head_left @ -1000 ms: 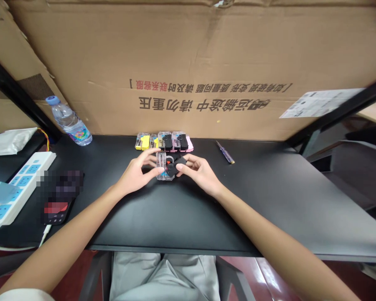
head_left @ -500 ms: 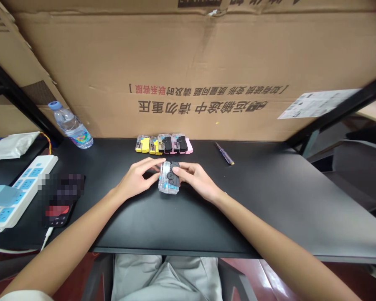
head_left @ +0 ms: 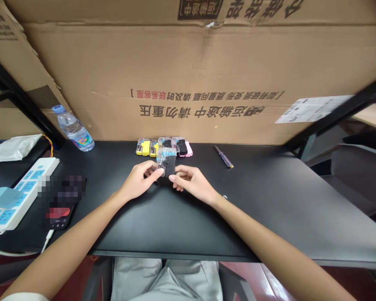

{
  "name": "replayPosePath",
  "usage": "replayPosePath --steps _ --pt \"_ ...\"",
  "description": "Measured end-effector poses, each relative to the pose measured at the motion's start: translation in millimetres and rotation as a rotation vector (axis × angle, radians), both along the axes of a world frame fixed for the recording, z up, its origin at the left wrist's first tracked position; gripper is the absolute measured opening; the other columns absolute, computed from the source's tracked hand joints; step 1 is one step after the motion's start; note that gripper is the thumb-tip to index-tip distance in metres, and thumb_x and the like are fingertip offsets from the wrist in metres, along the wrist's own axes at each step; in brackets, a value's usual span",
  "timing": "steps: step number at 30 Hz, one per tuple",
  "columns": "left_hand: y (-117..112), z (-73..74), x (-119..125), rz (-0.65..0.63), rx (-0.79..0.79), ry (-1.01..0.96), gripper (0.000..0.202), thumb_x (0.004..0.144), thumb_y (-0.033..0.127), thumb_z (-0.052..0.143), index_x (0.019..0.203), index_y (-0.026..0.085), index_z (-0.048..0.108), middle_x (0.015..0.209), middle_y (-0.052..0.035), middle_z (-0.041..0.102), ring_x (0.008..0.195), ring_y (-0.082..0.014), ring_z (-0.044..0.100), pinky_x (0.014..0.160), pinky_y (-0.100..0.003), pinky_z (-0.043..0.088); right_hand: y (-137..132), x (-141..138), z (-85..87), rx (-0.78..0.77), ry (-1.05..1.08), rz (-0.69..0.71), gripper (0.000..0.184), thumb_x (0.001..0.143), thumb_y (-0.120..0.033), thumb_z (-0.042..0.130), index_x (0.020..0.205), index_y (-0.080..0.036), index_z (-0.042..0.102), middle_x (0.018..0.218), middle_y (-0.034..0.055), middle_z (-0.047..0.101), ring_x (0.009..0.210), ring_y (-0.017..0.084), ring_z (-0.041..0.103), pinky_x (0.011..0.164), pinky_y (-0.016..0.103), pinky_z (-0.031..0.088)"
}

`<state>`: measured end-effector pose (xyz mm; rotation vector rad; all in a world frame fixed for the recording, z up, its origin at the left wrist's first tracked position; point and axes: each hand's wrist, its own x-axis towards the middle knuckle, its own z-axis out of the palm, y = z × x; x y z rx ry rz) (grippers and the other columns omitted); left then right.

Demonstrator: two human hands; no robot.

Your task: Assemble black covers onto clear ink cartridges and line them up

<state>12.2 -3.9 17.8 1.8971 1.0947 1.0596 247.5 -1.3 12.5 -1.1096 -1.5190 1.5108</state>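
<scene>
Between my two hands is a small clear plastic device (head_left: 167,162) with a black panel, a round dial-like part and light blue bits inside. I cannot make out its exact kind. My left hand (head_left: 141,179) grips its left side, thumb on the front face. At the lower right corner, my right hand (head_left: 192,183) pinches it with thumb and fingers. The device is held up above the desk, its face turned toward me. Just behind it stands a row of similar devices, with a yellow one (head_left: 143,147) at the left and a black and pink one (head_left: 181,147) at the right.
A pen-like purple tool (head_left: 224,157) lies on the black desk (head_left: 269,200), right of the row. To the left are a water bottle (head_left: 73,128), a power strip (head_left: 25,188) and a phone (head_left: 65,202) with a cable. A large cardboard sheet (head_left: 163,58) stands behind the desk.
The device has been raised away from me and turned, so its blue bits now face up. My right thumb has moved from its front down to its lower corner; my left thumb now presses its face.
</scene>
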Motion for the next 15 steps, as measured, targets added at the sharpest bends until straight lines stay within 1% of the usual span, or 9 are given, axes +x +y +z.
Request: replayPosePath --steps 2,4,6,7,11,12,13,15 --pt "2.0 3.4 -3.9 0.027 -0.014 -0.062 0.033 0.1 0.047 0.065 0.085 0.018 0.068 0.075 -0.0005 0.069 0.067 -0.0144 0.065 0.068 -0.026 0.051 2.7 4.7 3.0 0.057 -0.002 -0.069 0.047 0.079 -0.058 0.087 0.096 -0.018 0.069 0.063 -0.0017 0.066 0.052 0.014 0.057 0.055 0.029 0.049" --pt "3.4 5.5 -7.6 0.092 0.012 -0.119 0.034 0.1 0.047 0.064 0.084 0.018 0.068 0.075 -0.0008 0.069 0.067 -0.0142 0.065 0.068 -0.026 0.05 5.2 9.3 6.0 0.14 0.025 -0.155 0.045 0.082 -0.057 0.083 0.099 -0.017 0.071 0.057 -0.005 0.059 0.049 0.012 0.051 0.053 0.028 0.045" --pt "3.1 5.2 -7.9 0.124 0.033 -0.132 0.034 0.101 0.047 0.063 0.085 0.017 0.069 0.076 -0.0014 0.069 0.067 -0.0142 0.064 0.068 -0.026 0.05 5.7 10.8 7.6 0.191 0.033 -0.204 0.044 0.084 -0.057 0.08 0.099 -0.017 0.071 0.054 -0.0068 0.053 0.048 0.011 0.046 0.053 0.028 0.041" --pt "2.2 4.3 -6.6 0.113 0.037 -0.109 0.033 0.1 0.046 0.064 0.085 0.017 0.069 0.075 -0.0015 0.069 0.066 -0.0142 0.063 0.067 -0.026 0.049 4.8 10.0 7.8 0.19 0.02 -0.189 0.044 0.084 -0.057 0.08 0.099 -0.017 0.072 0.054 -0.0069 0.052 0.048 0.011 0.045 0.052 0.028 0.04" --pt "-1.1 1.4 0.0 -0.01 0.02 0.016 0.03 0.097 0.044 0.069 0.086 0.016 0.071 0.073 -0.0014 0.068 0.062 -0.0136 0.058 0.06 -0.025 0.046 -0.1 2.6 6.6 0.125 -0.069 -0.022 0.043 0.08 -0.057 0.084 0.091 -0.018 0.07 0.056 -0.0064 0.053 0.048 0.011 0.044 0.05 0.027 0.036" --pt "-0.7 1.9 -0.3 -0.02 0.02 0.023 0.03 0.097 0.044 0.069 0.086 0.016 0.072 0.073 -0.0013 0.068 0.062 -0.0134 0.058 0.06 -0.025 0.045 -0.3 1.9 6.6 0.126 -0.069 -0.022 0.043 0.08 -0.057 0.084 0.091 -0.018 0.069 0.056 -0.0067 0.052 0.048 0.011 0.044 0.05 0.027 0.036" --pt "0.3 2.9 -1.6 -0.01 0.028 0.013 0.03 0.097 0.045 0.07 0.087 0.016 0.072 0.074 -0.0015 0.069 0.063 -0.0136 0.059 0.06 -0.025 0.046 0.1 2.2 6.8 0.138 -0.054 -0.055 0.043 0.081 -0.057 0.083 0.092 -0.018 0.069 0.055 -0.0073 0.051 0.048 0.011 0.044 0.05 0.027 0.036" --pt "2.8 5.0 -5.7 0.042 0.042 -0.049 0.031 0.097 0.046 0.069 0.089 0.017 0.072 0.077 -0.0023 0.071 0.067 -0.0147 0.062 0.065 -0.026 0.048 1.8 4.1 7.4 0.18 -0.003 -0.166 0.045 0.082 -0.059 0.081 0.096 -0.018 0.069 0.054 -0.0083 0.049 0.048 0.011 0.042 0.05 0.027 0.034"
